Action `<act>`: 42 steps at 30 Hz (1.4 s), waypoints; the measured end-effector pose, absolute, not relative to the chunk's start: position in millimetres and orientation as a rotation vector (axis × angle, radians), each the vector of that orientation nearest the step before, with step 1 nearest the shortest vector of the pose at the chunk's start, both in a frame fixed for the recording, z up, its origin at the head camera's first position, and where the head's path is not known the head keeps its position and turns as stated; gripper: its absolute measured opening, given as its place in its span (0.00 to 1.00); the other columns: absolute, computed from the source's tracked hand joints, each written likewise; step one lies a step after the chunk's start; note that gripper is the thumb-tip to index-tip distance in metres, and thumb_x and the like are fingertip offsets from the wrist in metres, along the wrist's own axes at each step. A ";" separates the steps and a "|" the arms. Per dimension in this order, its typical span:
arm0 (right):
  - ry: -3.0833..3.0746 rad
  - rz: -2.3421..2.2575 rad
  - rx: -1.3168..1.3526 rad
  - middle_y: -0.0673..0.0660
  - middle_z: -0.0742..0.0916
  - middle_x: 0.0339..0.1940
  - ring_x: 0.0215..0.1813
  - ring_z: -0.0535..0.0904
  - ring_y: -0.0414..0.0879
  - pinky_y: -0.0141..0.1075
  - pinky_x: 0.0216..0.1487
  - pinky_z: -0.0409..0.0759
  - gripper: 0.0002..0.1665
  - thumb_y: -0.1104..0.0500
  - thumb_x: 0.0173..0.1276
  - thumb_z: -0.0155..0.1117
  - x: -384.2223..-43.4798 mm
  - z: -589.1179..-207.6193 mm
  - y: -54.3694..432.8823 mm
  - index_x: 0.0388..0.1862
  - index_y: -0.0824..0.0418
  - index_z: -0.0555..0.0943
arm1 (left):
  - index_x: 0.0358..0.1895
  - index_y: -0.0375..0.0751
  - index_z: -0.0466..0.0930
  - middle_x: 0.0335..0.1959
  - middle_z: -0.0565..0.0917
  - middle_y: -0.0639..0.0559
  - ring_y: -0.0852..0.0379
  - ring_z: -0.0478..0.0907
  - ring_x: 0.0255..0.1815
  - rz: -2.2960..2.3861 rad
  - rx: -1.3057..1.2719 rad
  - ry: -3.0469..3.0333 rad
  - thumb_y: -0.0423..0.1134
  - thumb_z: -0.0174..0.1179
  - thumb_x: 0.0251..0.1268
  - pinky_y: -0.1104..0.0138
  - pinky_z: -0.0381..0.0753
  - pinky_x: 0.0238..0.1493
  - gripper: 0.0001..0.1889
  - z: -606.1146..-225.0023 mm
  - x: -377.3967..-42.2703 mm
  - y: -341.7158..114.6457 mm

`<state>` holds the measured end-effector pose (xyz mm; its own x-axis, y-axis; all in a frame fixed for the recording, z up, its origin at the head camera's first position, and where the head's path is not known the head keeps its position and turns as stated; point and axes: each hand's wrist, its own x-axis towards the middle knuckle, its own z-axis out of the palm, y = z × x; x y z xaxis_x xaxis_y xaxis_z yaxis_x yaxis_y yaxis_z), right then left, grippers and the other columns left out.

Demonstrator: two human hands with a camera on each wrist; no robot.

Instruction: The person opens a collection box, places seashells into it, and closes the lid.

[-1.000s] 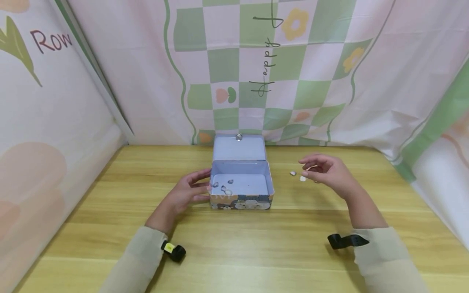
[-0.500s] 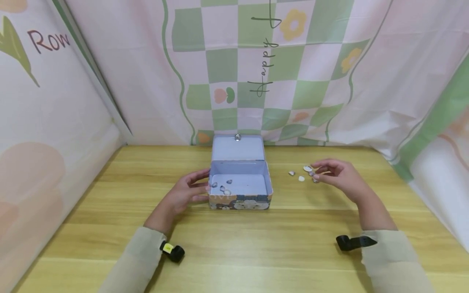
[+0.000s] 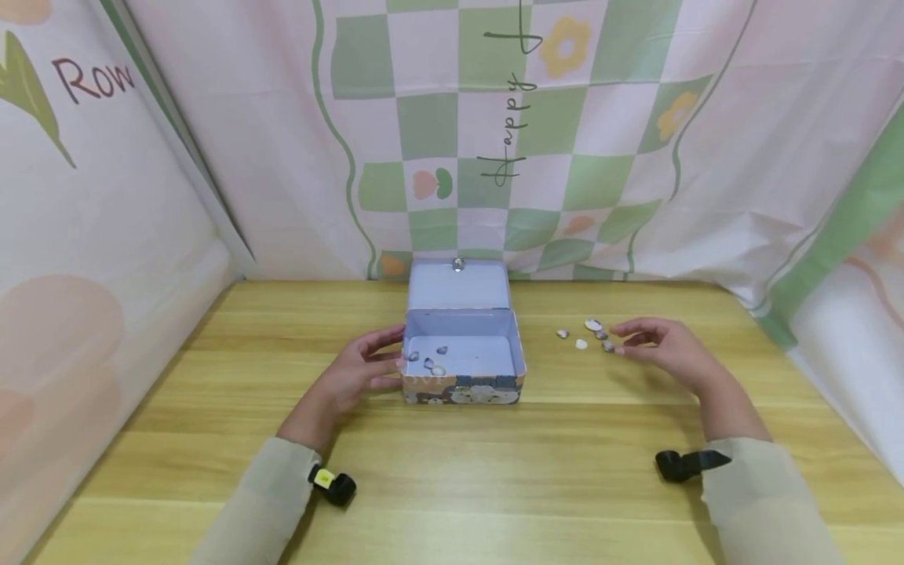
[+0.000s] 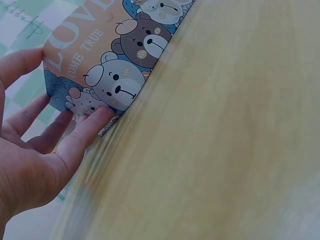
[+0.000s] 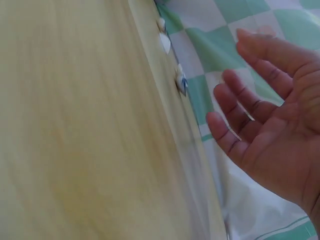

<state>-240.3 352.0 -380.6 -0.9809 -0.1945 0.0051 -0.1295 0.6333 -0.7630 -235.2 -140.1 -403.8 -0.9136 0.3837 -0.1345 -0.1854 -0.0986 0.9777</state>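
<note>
An open hinged tin box (image 3: pixel 487 390) with a bear print stands mid-table, its pale blue lid (image 3: pixel 459 286) tipped back. My left hand (image 3: pixel 355 370) is at its left end. In the left wrist view, spread fingertips (image 4: pixel 106 114) touch the printed box (image 4: pixel 75 55) at its corner. Several small shells (image 3: pixel 439 370) lie in the left part of the box. To its right, a loose cluster of shells (image 3: pixel 593 325) rests on the table. Just right of them is my right hand (image 3: pixel 667 349), thumb and fingers apart. The right wrist view shows nothing in this hand (image 5: pixel 275 105), with shells (image 5: pixel 181 82) beyond.
The wooden table (image 3: pixel 466 479) runs back to a checked, flower-printed cloth (image 3: pixel 487 188). Cloth panels (image 3: pixel 106 196) also close off both sides. A black strap with a small device (image 3: pixel 688 463) is on the right wrist, and a similar one (image 3: pixel 335 484) on the left.
My right hand has drawn back to the right and slightly toward me, bringing more shells into view on the table. The left hand stays against the box.
</note>
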 end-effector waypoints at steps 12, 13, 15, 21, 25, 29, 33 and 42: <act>2.817 -1.037 -0.312 0.64 0.84 0.51 0.50 0.79 0.53 0.35 0.50 0.78 0.28 0.52 0.63 0.71 -255.6 -386.4 357.9 0.57 0.65 0.79 | 0.74 0.41 0.60 0.74 0.61 0.44 0.39 0.65 0.68 2.068 0.216 1.809 0.27 0.63 0.61 0.54 0.81 0.55 0.37 -404.9 -236.1 -139.6; 2.815 -1.026 -0.320 0.63 0.84 0.50 0.50 0.79 0.52 0.34 0.50 0.78 0.27 0.52 0.63 0.71 -257.1 -387.1 357.8 0.57 0.65 0.80 | 0.74 0.41 0.60 0.74 0.61 0.44 0.39 0.65 0.68 2.070 0.216 1.807 0.27 0.64 0.61 0.54 0.81 0.55 0.37 -405.2 -236.2 -139.8; 2.806 -1.012 -0.335 0.61 0.85 0.48 0.49 0.79 0.51 0.33 0.48 0.78 0.24 0.55 0.63 0.70 -259.9 -388.0 357.6 0.56 0.65 0.80 | 0.74 0.41 0.60 0.74 0.61 0.44 0.40 0.65 0.68 2.072 0.213 1.803 0.27 0.64 0.61 0.54 0.81 0.55 0.37 -405.5 -236.2 -139.8; 2.793 -0.939 -0.367 0.58 0.86 0.45 0.45 0.77 0.46 0.30 0.43 0.78 0.23 0.58 0.62 0.71 -267.7 -389.9 356.7 0.55 0.65 0.82 | 0.74 0.41 0.60 0.74 0.61 0.44 0.40 0.65 0.68 2.075 0.209 1.790 0.25 0.62 0.62 0.55 0.81 0.56 0.36 -405.4 -235.9 -139.5; 2.777 -0.897 -0.374 0.59 0.86 0.48 0.45 0.77 0.47 0.34 0.44 0.78 0.24 0.56 0.62 0.72 -272.4 -390.9 354.6 0.56 0.64 0.82 | 0.74 0.41 0.60 0.74 0.61 0.44 0.39 0.66 0.68 2.084 0.195 1.770 0.24 0.60 0.62 0.55 0.81 0.56 0.36 -404.9 -236.2 -139.5; 2.752 -0.886 -0.380 0.59 0.85 0.47 0.46 0.77 0.48 0.36 0.46 0.78 0.24 0.56 0.63 0.71 -275.5 -391.2 352.5 0.56 0.65 0.82 | 0.73 0.41 0.61 0.73 0.62 0.44 0.39 0.66 0.67 2.084 0.189 1.768 0.24 0.60 0.62 0.54 0.81 0.55 0.36 -404.5 -236.8 -139.4; 2.742 -0.888 -0.390 0.58 0.85 0.45 0.46 0.78 0.48 0.37 0.47 0.78 0.21 0.59 0.63 0.70 -277.1 -391.7 351.8 0.54 0.66 0.82 | 0.73 0.42 0.61 0.73 0.62 0.44 0.39 0.66 0.68 2.084 0.194 1.769 0.24 0.61 0.62 0.54 0.81 0.56 0.35 -404.4 -237.1 -139.1; 2.727 -0.937 -0.372 0.57 0.86 0.43 0.45 0.79 0.47 0.32 0.46 0.79 0.18 0.59 0.63 0.70 -275.3 -390.7 349.9 0.50 0.65 0.84 | 0.73 0.41 0.61 0.74 0.61 0.44 0.39 0.65 0.68 2.082 0.208 1.780 0.24 0.60 0.62 0.54 0.81 0.56 0.35 -404.7 -237.0 -140.0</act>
